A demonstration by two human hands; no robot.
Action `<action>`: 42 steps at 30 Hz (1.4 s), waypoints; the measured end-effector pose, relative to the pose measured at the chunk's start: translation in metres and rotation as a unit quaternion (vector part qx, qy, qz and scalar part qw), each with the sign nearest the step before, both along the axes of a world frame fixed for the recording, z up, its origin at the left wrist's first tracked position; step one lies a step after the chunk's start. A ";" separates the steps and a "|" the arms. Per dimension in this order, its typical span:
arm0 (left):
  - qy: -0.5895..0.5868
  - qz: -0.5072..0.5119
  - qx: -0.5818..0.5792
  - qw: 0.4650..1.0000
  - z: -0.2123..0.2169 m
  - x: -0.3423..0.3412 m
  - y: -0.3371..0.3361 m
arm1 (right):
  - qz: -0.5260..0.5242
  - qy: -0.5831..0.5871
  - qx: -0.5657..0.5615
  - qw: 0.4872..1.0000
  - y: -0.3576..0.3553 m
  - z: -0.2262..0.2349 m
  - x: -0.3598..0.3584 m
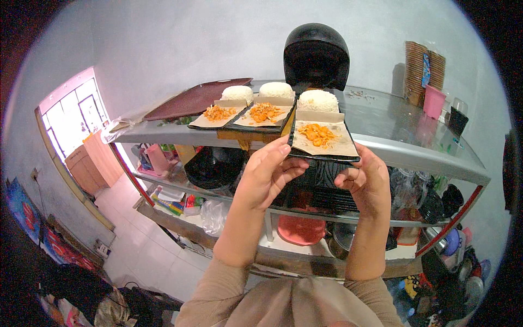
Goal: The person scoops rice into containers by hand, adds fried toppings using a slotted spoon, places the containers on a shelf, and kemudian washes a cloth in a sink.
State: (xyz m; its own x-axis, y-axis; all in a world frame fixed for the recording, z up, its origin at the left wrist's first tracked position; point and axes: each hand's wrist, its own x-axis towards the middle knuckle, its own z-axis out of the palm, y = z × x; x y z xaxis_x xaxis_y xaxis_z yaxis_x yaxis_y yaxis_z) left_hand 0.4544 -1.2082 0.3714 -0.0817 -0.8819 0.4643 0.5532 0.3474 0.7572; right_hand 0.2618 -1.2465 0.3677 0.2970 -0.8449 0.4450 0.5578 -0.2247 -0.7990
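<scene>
Head view: left hand (268,173) and right hand (366,182) grip clamped on black tray (323,154), brown paper liner.

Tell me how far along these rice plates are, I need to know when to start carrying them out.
Done: two plates sit on the shelf top, each with a rice mound and orange topping on paper. In hand: a third plate, filled the same way, held at the shelf edge by the left hand and right hand. Left: it is not yet set down beside the others; the red tray behind carries nothing.
</scene>
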 end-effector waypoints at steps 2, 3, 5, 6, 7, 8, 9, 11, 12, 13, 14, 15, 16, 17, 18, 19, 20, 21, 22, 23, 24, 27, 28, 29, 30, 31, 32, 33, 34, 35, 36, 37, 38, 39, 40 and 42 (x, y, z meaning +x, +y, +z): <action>0.008 -0.008 -0.016 1.000 -0.003 -0.002 -0.001 | -0.008 0.012 -0.008 1.000 -0.001 -0.001 -0.003; 0.010 -0.006 -0.023 1.000 -0.002 -0.001 0.001 | -0.006 0.010 -0.003 1.000 0.003 0.003 0.000; -0.005 0.012 -0.018 1.000 -0.001 0.000 0.004 | -0.004 0.009 0.000 1.000 0.004 0.005 0.003; -0.010 0.018 -0.017 1.000 -0.001 0.000 0.004 | -0.009 0.013 -0.003 1.000 0.002 0.004 0.003; -0.015 0.013 -0.018 1.000 -0.002 0.000 0.004 | -0.013 0.016 -0.007 1.000 -0.001 0.003 0.003; -0.019 0.009 -0.020 1.000 -0.002 0.000 0.004 | -0.016 0.016 -0.009 1.000 -0.003 0.001 0.004; -0.022 0.005 -0.022 0.999 -0.002 -0.002 0.005 | -0.019 0.017 -0.012 1.000 -0.005 0.000 0.004; -0.033 0.010 -0.013 0.999 -0.002 -0.007 0.010 | -0.032 0.025 -0.010 0.999 -0.009 0.000 0.006; -0.040 0.017 -0.008 0.999 -0.004 -0.007 0.013 | -0.038 0.028 -0.006 0.999 -0.010 0.000 0.010; -0.045 0.049 -0.020 0.998 -0.008 -0.010 0.016 | -0.045 0.032 0.000 0.998 -0.010 0.000 0.015; -0.050 0.080 -0.032 0.995 -0.013 -0.016 0.017 | -0.068 0.036 0.003 0.997 -0.009 0.001 0.020; -0.056 0.110 -0.044 0.991 -0.016 -0.022 0.018 | -0.066 0.033 0.006 0.997 -0.008 0.001 0.024; -0.060 0.095 -0.045 0.993 -0.016 -0.025 0.019 | -0.063 0.029 0.008 0.998 -0.009 0.000 0.027; -0.055 0.095 -0.058 0.992 -0.017 -0.030 0.018 | -0.061 0.026 0.011 0.998 -0.010 0.000 0.030; -0.050 0.094 -0.070 0.992 -0.018 -0.035 0.017 | -0.073 0.029 -0.001 0.997 -0.011 -0.001 0.033; -0.044 0.093 -0.082 0.991 -0.018 -0.039 0.016 | -0.068 0.024 0.001 0.997 -0.013 -0.001 0.034; -0.033 0.079 -0.088 0.992 -0.019 -0.043 0.015 | -0.064 0.019 0.003 0.998 -0.014 -0.001 0.034; -0.023 0.078 -0.088 0.993 -0.020 -0.046 0.013 | -0.060 0.014 0.006 0.998 -0.017 -0.002 0.034; -0.012 0.077 -0.088 0.993 -0.022 -0.049 0.011 | -0.055 0.009 0.013 0.998 -0.019 -0.004 0.033; -0.002 0.076 -0.088 0.993 -0.024 -0.051 0.009 | -0.050 0.003 0.019 0.999 -0.022 -0.005 0.032; -0.003 0.076 -0.092 0.993 -0.024 -0.050 0.010 | -0.040 -0.002 0.025 0.999 -0.022 -0.005 0.032; -0.004 0.081 -0.099 0.992 -0.023 -0.051 0.013 | -0.019 -0.012 0.031 0.999 -0.020 -0.007 0.033; -0.005 0.086 -0.097 0.992 -0.022 -0.052 0.013 | -0.016 -0.011 0.023 1.000 -0.019 -0.007 0.032; -0.005 0.091 -0.096 0.991 -0.022 -0.053 0.014 | -0.012 -0.009 0.015 1.000 -0.018 -0.007 0.032; -0.006 0.091 -0.099 0.991 -0.022 -0.054 0.014 | -0.009 -0.009 0.010 1.000 -0.018 -0.008 0.032; -0.007 0.092 -0.103 0.990 -0.022 -0.054 0.013 | -0.008 -0.013 0.007 1.000 -0.017 -0.007 0.030; -0.009 0.094 -0.107 0.990 -0.023 -0.054 0.014 | -0.006 -0.017 0.004 1.000 -0.013 -0.005 0.029; -0.014 0.081 -0.096 0.992 -0.024 -0.054 0.015 | -0.005 -0.020 0.003 1.000 -0.011 -0.006 0.027; -0.018 0.067 -0.085 0.994 -0.025 -0.053 0.017 | -0.017 -0.005 -0.022 1.000 -0.012 -0.011 0.025; -0.022 0.054 -0.075 0.995 -0.027 -0.052 0.019 | -0.028 0.009 -0.047 0.998 -0.013 -0.018 0.022; -0.043 0.061 -0.071 0.995 -0.035 -0.051 0.017 | -0.044 0.023 -0.071 0.996 -0.015 -0.026 0.017; -0.044 0.074 -0.074 0.994 -0.040 -0.052 0.023 | -0.033 0.022 -0.102 0.994 -0.012 -0.034 0.017; -0.055 0.090 -0.078 0.991 -0.046 -0.049 0.028 | -0.023 0.021 -0.132 0.991 -0.009 -0.041 0.017; -0.067 0.113 -0.081 0.988 -0.050 -0.046 0.036 | -0.007 0.017 -0.163 0.986 -0.004 -0.046 0.018; -0.070 0.141 -0.095 0.983 -0.060 -0.042 0.042 | 0.013 -0.015 -0.207 0.978 0.002 -0.048 0.022; -0.074 0.204 -0.121 0.969 -0.080 -0.036 0.055 | 0.058 -0.052 -0.239 0.968 0.004 -0.063 0.035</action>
